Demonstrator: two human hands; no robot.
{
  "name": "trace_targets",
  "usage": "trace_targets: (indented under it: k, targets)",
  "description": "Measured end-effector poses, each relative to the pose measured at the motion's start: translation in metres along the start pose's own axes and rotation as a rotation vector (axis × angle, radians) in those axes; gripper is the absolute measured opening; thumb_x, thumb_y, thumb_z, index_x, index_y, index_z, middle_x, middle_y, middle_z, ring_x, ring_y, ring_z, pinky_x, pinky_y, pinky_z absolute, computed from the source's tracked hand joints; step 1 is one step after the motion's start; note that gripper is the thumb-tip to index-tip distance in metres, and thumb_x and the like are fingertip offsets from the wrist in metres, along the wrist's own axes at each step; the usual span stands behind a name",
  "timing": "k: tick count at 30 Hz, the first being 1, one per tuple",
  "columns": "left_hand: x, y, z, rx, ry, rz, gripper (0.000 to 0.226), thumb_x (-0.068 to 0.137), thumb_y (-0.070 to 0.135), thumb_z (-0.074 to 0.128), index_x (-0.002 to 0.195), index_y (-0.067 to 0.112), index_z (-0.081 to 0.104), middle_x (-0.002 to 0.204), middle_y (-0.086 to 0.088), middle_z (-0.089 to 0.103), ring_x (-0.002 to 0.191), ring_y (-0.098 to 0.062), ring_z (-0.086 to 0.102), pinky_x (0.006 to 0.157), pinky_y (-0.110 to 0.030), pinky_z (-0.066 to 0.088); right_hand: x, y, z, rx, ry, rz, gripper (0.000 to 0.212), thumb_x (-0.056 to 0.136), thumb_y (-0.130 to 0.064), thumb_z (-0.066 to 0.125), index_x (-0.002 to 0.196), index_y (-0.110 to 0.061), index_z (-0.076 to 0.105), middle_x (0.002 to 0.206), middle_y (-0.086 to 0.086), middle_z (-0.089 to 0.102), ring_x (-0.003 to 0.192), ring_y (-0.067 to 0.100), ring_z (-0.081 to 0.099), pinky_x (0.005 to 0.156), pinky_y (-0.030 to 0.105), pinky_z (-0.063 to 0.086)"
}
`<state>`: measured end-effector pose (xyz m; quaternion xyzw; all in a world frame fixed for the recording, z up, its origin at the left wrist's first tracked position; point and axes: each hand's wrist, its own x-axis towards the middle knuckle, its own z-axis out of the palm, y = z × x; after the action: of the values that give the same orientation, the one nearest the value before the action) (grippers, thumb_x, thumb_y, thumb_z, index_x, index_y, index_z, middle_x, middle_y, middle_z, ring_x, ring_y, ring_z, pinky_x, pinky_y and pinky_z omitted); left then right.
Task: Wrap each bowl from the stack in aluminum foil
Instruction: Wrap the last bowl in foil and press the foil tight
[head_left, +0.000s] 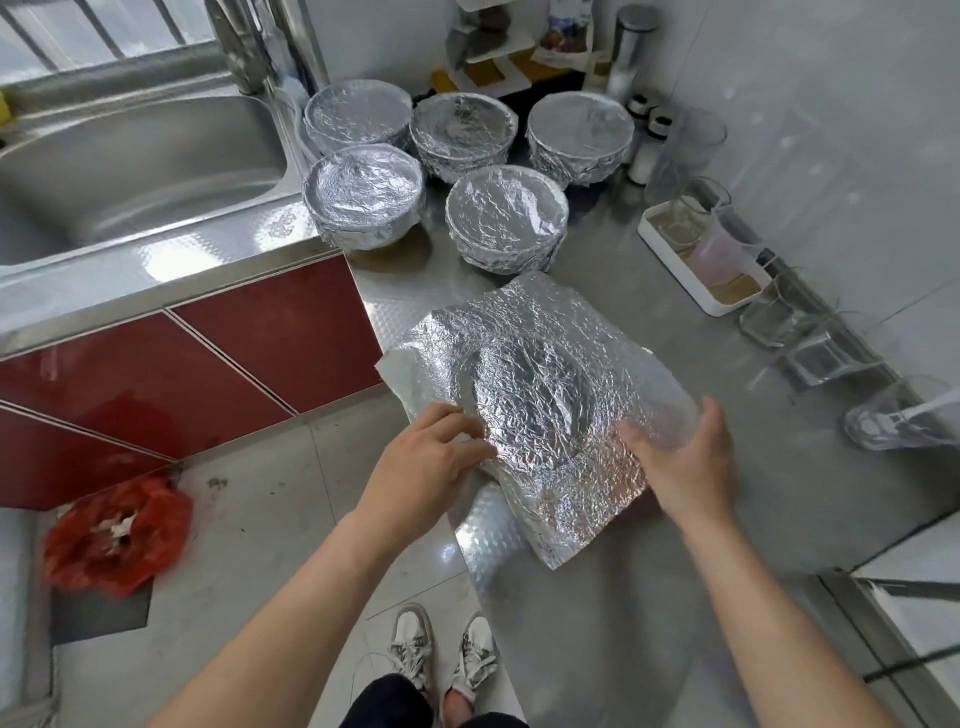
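Foil sheet (530, 384) covers a hidden bowl on the near worktop (779, 499) | my left hand (431, 457) pinches its left side, right hand (685, 457) loose at its right edge | foil is thin, light, rips easily; I would hold the edges.

Five wrapped bowls (506, 218) stand behind the foil sheet (530, 395) on the counter (727, 519), sink (130, 166) to their left.
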<state>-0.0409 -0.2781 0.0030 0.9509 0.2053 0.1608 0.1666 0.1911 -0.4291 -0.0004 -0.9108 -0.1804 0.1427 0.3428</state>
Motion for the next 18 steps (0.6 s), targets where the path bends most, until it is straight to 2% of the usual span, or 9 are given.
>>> trace_targets:
  k: [2, 4, 6, 8, 11, 13, 18]
  targets:
    - [0.003, -0.002, 0.000, 0.007, -0.008, -0.011, 0.018, 0.080, 0.012, 0.073, 0.095, 0.022, 0.078, 0.104, 0.003, 0.069, 0.103, -0.023, 0.059, 0.079, -0.030, 0.054, 0.004, 0.000, -0.001, 0.354, -0.066, 0.267, 0.096, 0.075, -0.027, 0.082, 0.150, -0.014, 0.023, 0.134, -0.001, 0.042, 0.123, 0.016, 0.045, 0.099, 0.028, 0.036]
    - [0.004, 0.000, -0.003, 0.014, 0.002, -0.013, 0.019, 0.083, 0.018, 0.064, 0.096, 0.022, 0.078, 0.105, 0.003, 0.069, 0.105, -0.023, 0.059, 0.083, -0.031, 0.054, 0.005, 0.003, 0.001, 0.596, -0.093, 0.399, 0.090, 0.078, -0.008, 0.078, 0.150, -0.018, 0.025, 0.133, -0.005, 0.042, 0.117, 0.015, 0.049, 0.097, 0.029, 0.039]
    - [0.004, 0.008, -0.005, -0.019, 0.005, 0.000, 0.019, 0.084, 0.020, 0.063, 0.096, 0.021, 0.077, 0.104, 0.002, 0.069, 0.104, -0.022, 0.059, 0.083, -0.030, 0.052, 0.005, 0.009, 0.005, 0.741, -0.094, 0.467, 0.086, 0.076, 0.003, 0.076, 0.147, -0.020, 0.032, 0.134, 0.003, 0.052, 0.112, 0.020, 0.056, 0.089, 0.033, 0.048]
    - [0.002, 0.019, -0.006, -0.084, 0.008, 0.027, 0.014, 0.088, 0.025, 0.065, 0.093, 0.020, 0.077, 0.097, 0.004, 0.068, 0.096, -0.020, 0.059, 0.078, -0.028, 0.052, 0.002, 0.011, 0.007, 0.771, -0.081, 0.471, 0.082, 0.076, 0.006, 0.074, 0.144, -0.020, 0.036, 0.128, 0.005, 0.056, 0.107, 0.020, 0.058, 0.082, 0.031, 0.049]
    - [0.004, 0.024, -0.002, -0.137, -0.021, 0.023, 0.027, 0.093, 0.038, 0.056, 0.091, 0.022, 0.078, 0.091, 0.008, 0.068, 0.090, -0.016, 0.058, 0.072, -0.028, 0.051, 0.001, 0.014, 0.009, 0.836, -0.058, 0.473, 0.080, 0.074, 0.010, 0.073, 0.141, -0.018, 0.039, 0.129, 0.010, 0.058, 0.108, 0.023, 0.060, 0.095, 0.041, 0.050]
    - [0.006, 0.018, 0.000, -0.149, -0.048, 0.010, 0.030, 0.092, 0.041, 0.055, 0.092, 0.023, 0.079, 0.090, 0.009, 0.068, 0.090, -0.014, 0.058, 0.070, -0.030, 0.053, 0.000, 0.014, 0.009, 0.856, -0.054, 0.469, 0.078, 0.073, 0.012, 0.074, 0.137, -0.017, 0.042, 0.127, 0.012, 0.060, 0.107, 0.026, 0.061, 0.097, 0.045, 0.049]
    - [0.011, 0.012, 0.001, -0.137, -0.084, -0.001, 0.016, 0.084, 0.033, 0.070, 0.093, 0.024, 0.079, 0.091, 0.010, 0.069, 0.088, -0.015, 0.059, 0.067, -0.026, 0.052, 0.005, 0.018, 0.009, 0.853, -0.063, 0.502, 0.083, 0.069, 0.010, 0.077, 0.137, -0.021, 0.042, 0.126, 0.011, 0.061, 0.110, 0.029, 0.062, 0.097, 0.047, 0.048]
